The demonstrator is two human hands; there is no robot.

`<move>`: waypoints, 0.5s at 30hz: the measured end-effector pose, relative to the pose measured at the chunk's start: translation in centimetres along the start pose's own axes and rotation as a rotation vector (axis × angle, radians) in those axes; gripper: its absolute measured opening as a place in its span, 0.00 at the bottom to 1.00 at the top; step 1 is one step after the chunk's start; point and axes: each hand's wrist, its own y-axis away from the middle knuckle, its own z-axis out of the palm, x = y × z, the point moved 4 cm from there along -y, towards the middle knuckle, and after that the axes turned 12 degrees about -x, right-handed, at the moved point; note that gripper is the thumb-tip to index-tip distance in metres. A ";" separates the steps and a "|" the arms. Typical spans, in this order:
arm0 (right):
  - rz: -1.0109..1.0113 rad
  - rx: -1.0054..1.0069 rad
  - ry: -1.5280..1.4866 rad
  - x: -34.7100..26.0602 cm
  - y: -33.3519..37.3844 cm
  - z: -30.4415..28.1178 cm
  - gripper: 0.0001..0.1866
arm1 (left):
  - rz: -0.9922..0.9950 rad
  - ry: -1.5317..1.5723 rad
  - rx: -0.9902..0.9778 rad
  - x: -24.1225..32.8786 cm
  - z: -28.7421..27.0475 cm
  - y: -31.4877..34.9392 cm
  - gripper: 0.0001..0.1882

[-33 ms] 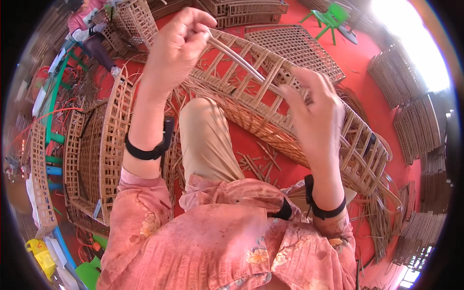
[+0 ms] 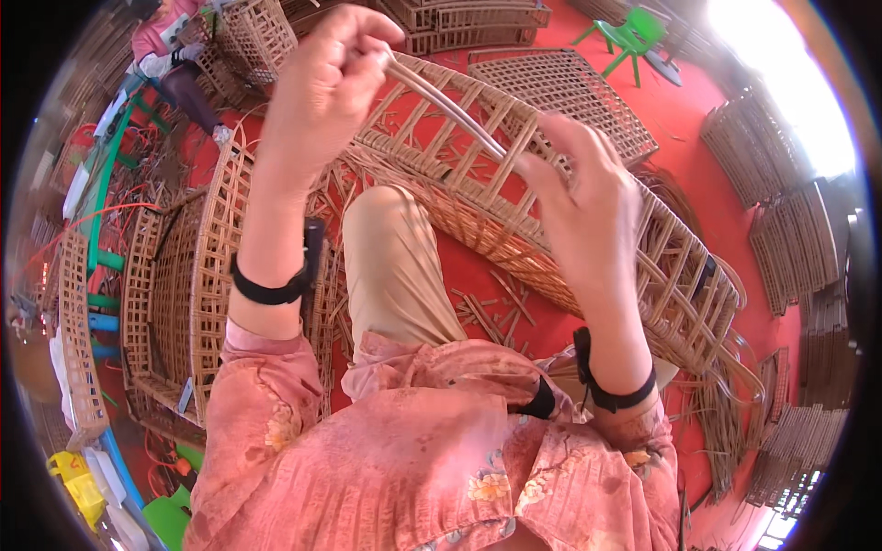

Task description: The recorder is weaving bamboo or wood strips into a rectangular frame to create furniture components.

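A doubled pale strand (image 2: 452,106) is stretching between the person's two hands, over the open lattice of a long woven basket (image 2: 496,241), and its long axis is slanting from far left to near right, roughly along the basket's own length. The left hand (image 2: 333,87) is pinching the far end between thumb and bent fingers, so the strand is leaving that grip rightward and back toward the body. The right hand (image 2: 593,193) is sitting at the near end, thumb at the strand, over the basket's middle; whether those fingers are really gripping, I cannot tell. It's the right hand that is lying nearer the middle of the lattice. Below, a beige trouser leg (image 2: 395,266) is pointing up at the basket, and cut scraps (image 2: 491,317) are littering the red floor (image 2: 455,262). Further out, a second basket (image 2: 216,294) is standing left, a flat woven panel (image 2: 574,92) is lying beyond, a green chair (image 2: 634,35) is standing behind it, and a co-worker (image 2: 158,39) is sitting far left by more wickerwork.
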 end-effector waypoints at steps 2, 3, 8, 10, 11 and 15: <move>-0.050 0.001 -0.058 -0.7 -2.0 2.3 0.19 | 0.102 -0.350 0.177 2.7 -3.1 0.0 0.06; -0.097 -0.026 -0.198 -0.9 -3.0 3.6 0.18 | 0.010 -0.429 0.301 3.5 -4.8 0.3 0.06; -0.016 -0.316 -0.599 -2.0 -4.0 3.9 0.15 | 0.269 -0.133 0.384 5.6 -3.2 -0.9 0.05; 0.045 -0.135 -0.673 -1.6 -2.5 2.0 0.13 | 0.147 -0.148 0.222 1.4 -3.2 -0.5 0.08; 0.118 -0.153 -0.640 -0.8 -1.5 1.3 0.12 | 0.101 -0.219 0.166 0.7 -1.1 -0.2 0.09; 0.269 -0.152 -0.537 0.7 1.6 0.6 0.10 | 0.101 -0.169 -0.127 -2.8 6.4 0.2 0.06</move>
